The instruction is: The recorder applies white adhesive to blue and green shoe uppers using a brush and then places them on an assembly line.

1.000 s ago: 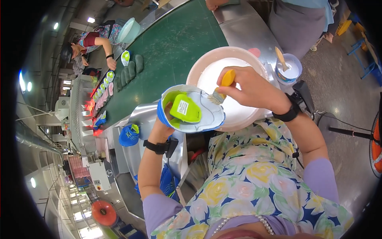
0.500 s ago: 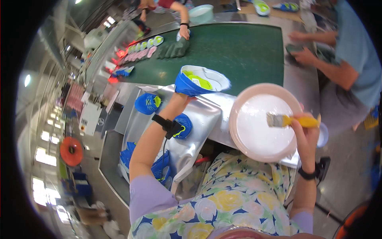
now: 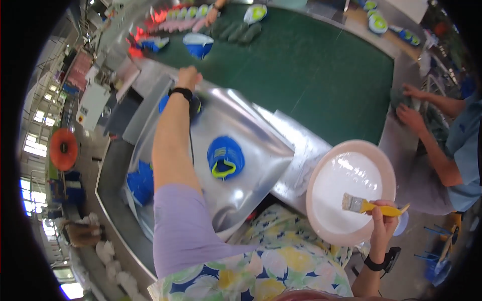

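Left hand (image 3: 189, 78): empty, loosely curled, stretched toward 11 o'clock near the green belt (image 3: 321, 75).
Right hand (image 3: 384, 220): closed around yellow brush (image 3: 369, 205) over pink basin (image 3: 321, 210).
Risk: wet bristles could drip onto the foil-covered desk (image 3: 241, 125); the blue shoe upper (image 3: 225, 156) at 12 o'clock could smear.

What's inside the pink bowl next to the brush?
The pink bowl holds smooth white liquid, probably glue. The yellow-handled brush in the right hand has its bristles over it. The bowl's bottom is covered by the liquid.
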`<state>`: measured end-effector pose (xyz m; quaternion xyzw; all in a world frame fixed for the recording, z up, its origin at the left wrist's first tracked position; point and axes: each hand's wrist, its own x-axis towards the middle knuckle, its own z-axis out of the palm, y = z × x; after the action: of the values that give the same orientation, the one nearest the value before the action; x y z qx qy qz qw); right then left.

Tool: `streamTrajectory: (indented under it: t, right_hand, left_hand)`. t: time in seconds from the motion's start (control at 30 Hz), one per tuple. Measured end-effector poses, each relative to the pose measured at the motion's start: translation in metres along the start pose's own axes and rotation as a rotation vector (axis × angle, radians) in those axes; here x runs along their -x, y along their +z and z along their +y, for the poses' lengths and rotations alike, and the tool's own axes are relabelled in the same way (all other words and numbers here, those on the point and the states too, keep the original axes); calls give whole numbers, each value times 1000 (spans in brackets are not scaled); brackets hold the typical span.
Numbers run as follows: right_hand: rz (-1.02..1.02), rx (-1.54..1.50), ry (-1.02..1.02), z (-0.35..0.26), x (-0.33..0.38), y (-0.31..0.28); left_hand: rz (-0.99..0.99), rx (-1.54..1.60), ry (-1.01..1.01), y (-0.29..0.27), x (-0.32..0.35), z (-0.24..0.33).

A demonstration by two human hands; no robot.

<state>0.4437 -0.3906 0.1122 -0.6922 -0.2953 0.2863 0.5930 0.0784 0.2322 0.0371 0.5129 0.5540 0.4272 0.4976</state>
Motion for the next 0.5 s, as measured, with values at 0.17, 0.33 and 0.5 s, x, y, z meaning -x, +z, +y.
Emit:
streamTrajectory:
  t: [0.17,0.33,0.5]
  right_hand:
    - [-5,69,10,4,-8,16]
    - [-278,324,-264,8,-16,48]
    - [-474,467,-357,11,9,50]
  left_hand:
    - [-800,-551,146,-2,165,18]
    - [-703,-1210,610,-16,312,-66]
    - [-546,-956,584,8,300,-31]
